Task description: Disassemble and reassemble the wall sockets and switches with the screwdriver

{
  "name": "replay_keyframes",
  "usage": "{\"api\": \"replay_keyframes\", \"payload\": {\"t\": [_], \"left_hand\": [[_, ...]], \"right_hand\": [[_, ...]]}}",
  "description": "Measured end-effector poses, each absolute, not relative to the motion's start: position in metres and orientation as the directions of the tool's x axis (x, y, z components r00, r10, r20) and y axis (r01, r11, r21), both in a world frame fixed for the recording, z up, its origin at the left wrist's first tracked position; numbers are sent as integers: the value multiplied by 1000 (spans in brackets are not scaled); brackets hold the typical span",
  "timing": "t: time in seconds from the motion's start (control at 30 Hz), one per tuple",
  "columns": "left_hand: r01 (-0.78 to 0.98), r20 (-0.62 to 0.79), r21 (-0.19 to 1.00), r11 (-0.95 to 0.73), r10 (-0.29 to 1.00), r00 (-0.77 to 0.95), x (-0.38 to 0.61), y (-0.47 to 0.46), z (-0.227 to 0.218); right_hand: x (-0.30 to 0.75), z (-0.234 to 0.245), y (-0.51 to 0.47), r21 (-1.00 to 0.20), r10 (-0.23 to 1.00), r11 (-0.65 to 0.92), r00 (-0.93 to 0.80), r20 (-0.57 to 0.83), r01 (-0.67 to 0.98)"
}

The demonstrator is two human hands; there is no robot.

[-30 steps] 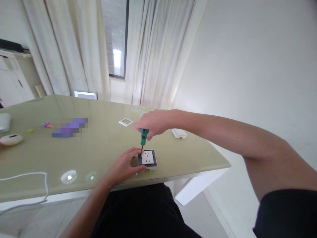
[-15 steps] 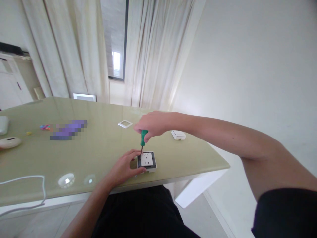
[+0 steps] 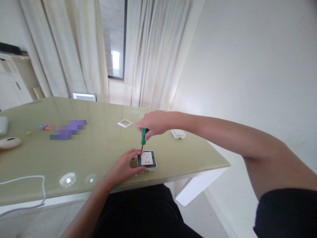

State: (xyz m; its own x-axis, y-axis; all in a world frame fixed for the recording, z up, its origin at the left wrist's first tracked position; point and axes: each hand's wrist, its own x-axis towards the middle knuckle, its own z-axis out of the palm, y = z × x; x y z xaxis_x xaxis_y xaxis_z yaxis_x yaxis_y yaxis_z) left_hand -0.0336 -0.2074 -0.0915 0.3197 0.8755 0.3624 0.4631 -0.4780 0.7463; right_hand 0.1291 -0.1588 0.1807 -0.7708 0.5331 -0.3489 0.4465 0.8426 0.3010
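Observation:
A white wall socket (image 3: 147,158) with a dark surround lies face up in its white box near the table's front edge. My left hand (image 3: 126,166) grips its left side, thumb at the front and fingers at the back. From above, my right hand (image 3: 154,123) is closed around the green handle of a screwdriver (image 3: 143,137). The screwdriver stands nearly upright, its tip at the left edge of the socket, by my left fingertips. Whether the tip sits in a screw is too small to tell.
A white square frame (image 3: 125,123) and a small white box (image 3: 178,134) lie beyond my hands on the greenish table (image 3: 106,142). Left are a blurred purple object (image 3: 69,129), a pale rounded object (image 3: 10,142) and a white cable (image 3: 44,188). A wall rises at right.
My right hand has shifted very slightly to the right with the screwdriver, its grip turned a little. My left hand and the socket stay in place.

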Motion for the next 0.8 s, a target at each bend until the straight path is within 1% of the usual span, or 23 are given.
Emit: {"api": "replay_keyframes", "payload": {"t": [0.1,0.2,0.3,0.37,0.43,0.5,0.57,0.63,0.7,0.8], "left_hand": [[459,361,749,-477,875,322,-34,-207,-91],[459,362,746,-482,872,328,-34,-206,-91],[462,363,742,-486,871,332,-34,-207,-92],[462,362,742,-487,870,336,-34,-207,-93],[458,362,743,-488,869,338,-34,-207,-93],[456,365,744,-488,869,334,-34,-206,-93],[454,369,744,-491,868,334,-34,-206,-93],[453,372,742,-494,866,335,-34,-206,-93],[456,374,739,-495,865,334,-34,-206,-93],[465,369,736,-491,868,332,-34,-207,-93]], "right_hand": [[126,176,-159,348,553,826,-758,-346,444],[125,173,-159,371,601,793,-719,-349,482],[129,176,-159,323,607,793,-711,-355,516],[133,179,-158,265,571,821,-745,-344,506],[134,180,-157,253,541,840,-775,-327,480],[133,179,-157,291,544,836,-772,-329,465],[130,177,-157,334,571,816,-747,-339,472],[127,175,-158,353,606,792,-713,-353,499],[128,176,-158,339,622,781,-695,-360,524],[132,179,-157,265,587,809,-730,-350,524]]}}
